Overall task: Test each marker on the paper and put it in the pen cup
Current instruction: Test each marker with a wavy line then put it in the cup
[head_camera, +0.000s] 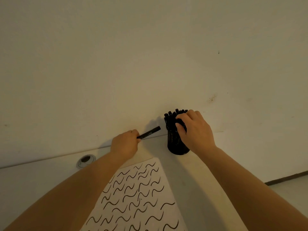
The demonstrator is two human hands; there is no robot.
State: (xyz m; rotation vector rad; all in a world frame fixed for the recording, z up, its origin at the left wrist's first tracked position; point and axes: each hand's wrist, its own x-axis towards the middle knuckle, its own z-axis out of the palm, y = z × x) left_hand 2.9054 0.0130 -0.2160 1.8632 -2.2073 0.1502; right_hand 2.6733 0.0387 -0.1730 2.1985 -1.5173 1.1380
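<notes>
Fingers of my right hand [191,129] curl round the markers [173,114] packed in the cup [176,145] — left hand [125,144], at nine o'clock, grips one marker [149,132].

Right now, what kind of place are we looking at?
Probably a desk in a plain office or study, pushed against a bare wall. The white desk has a cable grommet hole; on it lie a paper full of test squiggles and a black pen cup crammed with markers.

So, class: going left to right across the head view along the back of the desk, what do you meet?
Cable grommet → left hand → marker → pen cup → right hand.
</notes>
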